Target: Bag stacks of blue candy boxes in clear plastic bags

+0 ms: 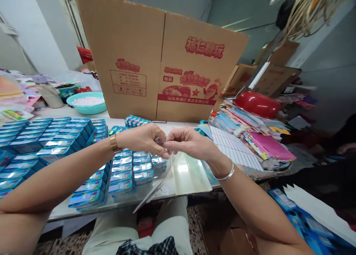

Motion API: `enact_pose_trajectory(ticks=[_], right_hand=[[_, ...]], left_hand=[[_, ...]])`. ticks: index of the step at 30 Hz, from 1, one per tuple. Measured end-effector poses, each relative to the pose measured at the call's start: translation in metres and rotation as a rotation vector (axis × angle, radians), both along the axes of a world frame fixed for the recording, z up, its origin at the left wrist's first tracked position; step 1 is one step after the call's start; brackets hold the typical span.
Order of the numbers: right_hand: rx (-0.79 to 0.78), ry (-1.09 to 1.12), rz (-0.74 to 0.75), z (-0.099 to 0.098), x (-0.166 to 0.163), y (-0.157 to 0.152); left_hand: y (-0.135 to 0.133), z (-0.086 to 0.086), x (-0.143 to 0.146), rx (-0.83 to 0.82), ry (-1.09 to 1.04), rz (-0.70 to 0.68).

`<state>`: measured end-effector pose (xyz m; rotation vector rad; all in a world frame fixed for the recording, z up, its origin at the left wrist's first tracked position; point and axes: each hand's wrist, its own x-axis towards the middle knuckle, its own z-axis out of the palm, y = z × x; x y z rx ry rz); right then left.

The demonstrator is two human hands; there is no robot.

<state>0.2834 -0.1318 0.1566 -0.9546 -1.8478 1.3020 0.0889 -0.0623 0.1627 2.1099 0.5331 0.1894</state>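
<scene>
My left hand [147, 139] and my right hand [191, 143] meet over the middle of the table, fingertips pinched together. A thin pale strip [155, 190] hangs below them and slants past the table's front edge. Its upper end runs up towards my fingers; which hand grips it is hidden. Beneath my right hand lies a pale, glossy sheet [190, 173]. Rows of small blue boxes [121, 175] with shiny tops stand below and left of my left hand.
A tall cardboard carton [133, 43] stands behind my hands. Stacked blue boxes [63, 136] cover the left side. Further back sits a turquoise bowl [96, 108] of pale pieces. At right are paper stacks [236, 125], a ruled sheet [233, 147] and a red basin [258, 103].
</scene>
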Motion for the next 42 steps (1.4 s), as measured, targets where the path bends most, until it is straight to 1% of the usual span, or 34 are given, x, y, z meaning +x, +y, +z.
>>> enact_pose_trajectory(ticks=[3, 7, 10, 13, 17, 21, 26, 30, 33, 35, 37, 39, 42], right_hand=[[-0.022, 0.013, 0.02, -0.002, 0.007, 0.002], [-0.069, 0.027, 0.036, -0.002, 0.017, 0.001], [-0.086, 0.04, 0.026, -0.001, 0.022, -0.003], [-0.064, 0.041, -0.04, -0.001, 0.025, -0.007], [0.035, 0.003, -0.136, 0.0, 0.025, -0.012], [0.1, -0.042, -0.15, 0.002, 0.032, -0.012], [0.107, -0.084, -0.145, 0.012, 0.045, -0.017], [0.151, -0.175, -0.144, 0.027, 0.049, -0.023], [0.267, -0.245, -0.155, 0.037, 0.047, -0.027], [0.365, -0.295, -0.198, 0.04, 0.043, -0.029], [0.459, -0.359, -0.26, 0.043, 0.036, -0.032], [0.551, -0.422, -0.324, 0.044, 0.027, -0.035], [0.665, -0.455, -0.38, 0.05, 0.011, -0.038]], left_hand=[[0.001, 0.003, 0.001, -0.098, -0.002, -0.055], [0.002, 0.007, 0.001, -0.205, 0.001, -0.066], [0.003, 0.007, 0.002, -0.259, -0.004, -0.048], [0.005, 0.008, 0.004, -0.25, -0.005, -0.024], [0.006, 0.01, 0.007, -0.227, -0.029, -0.004], [0.002, 0.016, 0.007, -0.168, -0.078, 0.038], [-0.007, 0.022, -0.001, -0.031, -0.217, 0.105], [-0.012, 0.028, -0.011, 0.169, -0.336, 0.174], [-0.016, 0.035, -0.022, 0.291, -0.409, 0.25], [-0.019, 0.039, -0.031, 0.374, -0.426, 0.269], [-0.024, 0.039, -0.043, 0.523, -0.424, 0.278], [-0.028, 0.038, -0.056, 0.708, -0.391, 0.299], [-0.036, 0.037, -0.073, 0.924, -0.339, 0.366]])
